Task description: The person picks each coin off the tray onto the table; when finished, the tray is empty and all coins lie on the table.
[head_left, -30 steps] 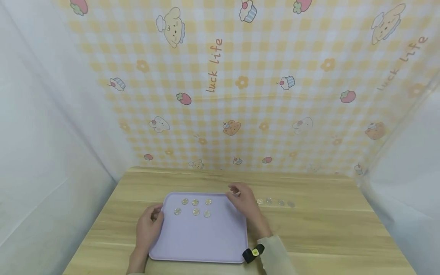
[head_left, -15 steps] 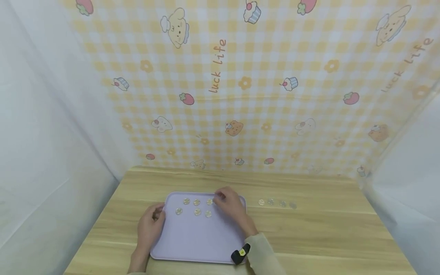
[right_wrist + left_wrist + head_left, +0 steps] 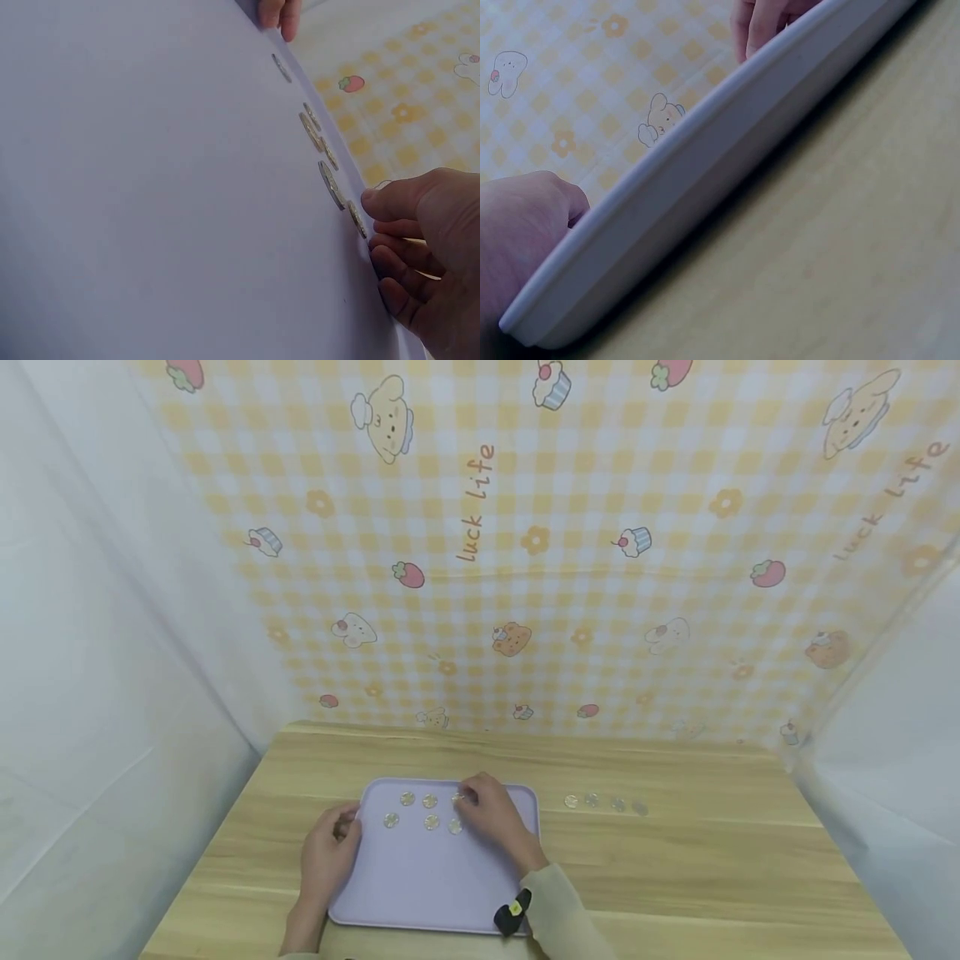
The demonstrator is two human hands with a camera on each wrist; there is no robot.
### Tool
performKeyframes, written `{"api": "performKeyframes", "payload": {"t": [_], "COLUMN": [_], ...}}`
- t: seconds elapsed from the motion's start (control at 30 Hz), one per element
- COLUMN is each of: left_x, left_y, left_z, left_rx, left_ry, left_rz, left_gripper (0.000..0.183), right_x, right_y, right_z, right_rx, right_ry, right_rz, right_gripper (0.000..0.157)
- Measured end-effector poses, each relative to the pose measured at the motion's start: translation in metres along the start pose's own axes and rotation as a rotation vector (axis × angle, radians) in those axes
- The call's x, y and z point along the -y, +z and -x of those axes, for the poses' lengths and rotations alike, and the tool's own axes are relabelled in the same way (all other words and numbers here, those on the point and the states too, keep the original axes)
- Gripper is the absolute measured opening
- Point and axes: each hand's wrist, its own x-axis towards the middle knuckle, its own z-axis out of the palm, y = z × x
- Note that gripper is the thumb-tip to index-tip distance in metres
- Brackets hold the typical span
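Note:
A pale lilac rectangular tray (image 3: pixel 427 885) lies on the wooden table. Several coins sit on it in two short rows, among them a coin (image 3: pixel 407 798) at the back left. My left hand (image 3: pixel 327 852) holds the tray's left rim, thumb over the edge. My right hand (image 3: pixel 491 814) is low over the tray's back part, fingertips right at the back-right coin (image 3: pixel 457 798) and partly covering it. In the right wrist view, a gap shows between the thumb (image 3: pixel 386 197) and the bent fingers, close beside the nearest coin (image 3: pixel 357 219).
On the table right of the tray, several more coins lie in a row, with one coin (image 3: pixel 572 801) at its left end. A yellow checked cloth (image 3: pixel 480 610) with cartoon prints hangs behind the wooden table (image 3: pixel 675 877). White sheets (image 3: pixel 97 693) enclose the sides.
My right hand has moved left over the tray, from its back-right corner to the back-right coin. My left hand stays at the tray's left rim. The view has shifted slightly.

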Motion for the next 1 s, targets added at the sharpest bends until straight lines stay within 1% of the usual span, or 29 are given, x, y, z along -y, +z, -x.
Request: {"api": "performKeyframes", "payload": {"t": [0.27,0.43,0.6,0.77,0.87,1.0], "left_x": [0.002,0.001,-0.001,-0.004,-0.003,-0.002], "left_y": [0.000,0.001,-0.001,-0.003,-0.003,-0.002], "left_z": [0.000,0.000,-0.001,-0.001,-0.001,0.001], "left_rx": [-0.009,-0.006,0.000,0.001,0.000,0.005], "left_ry": [0.000,-0.001,0.002,0.020,0.014,0.005], "left_rz": [0.001,0.003,0.009,0.019,0.013,0.011], "left_gripper": [0.030,0.031,0.031,0.030,0.030,0.030], "right_x": [0.003,0.007,0.010,0.015,0.018,0.019], "right_y": [0.000,0.000,0.001,0.002,0.002,0.002], "right_z": [-0.001,0.000,-0.001,-0.002,-0.001,0.000], "right_rx": [0.013,0.030,0.018,0.026,0.032,0.039], "right_ry": [-0.024,-0.012,-0.020,0.035,0.067,0.092], "right_rz": [0.056,0.095,0.141,0.130,0.124,0.122], "right_gripper": [0.022,0.022,0.018,0.021,0.023,0.021]}}
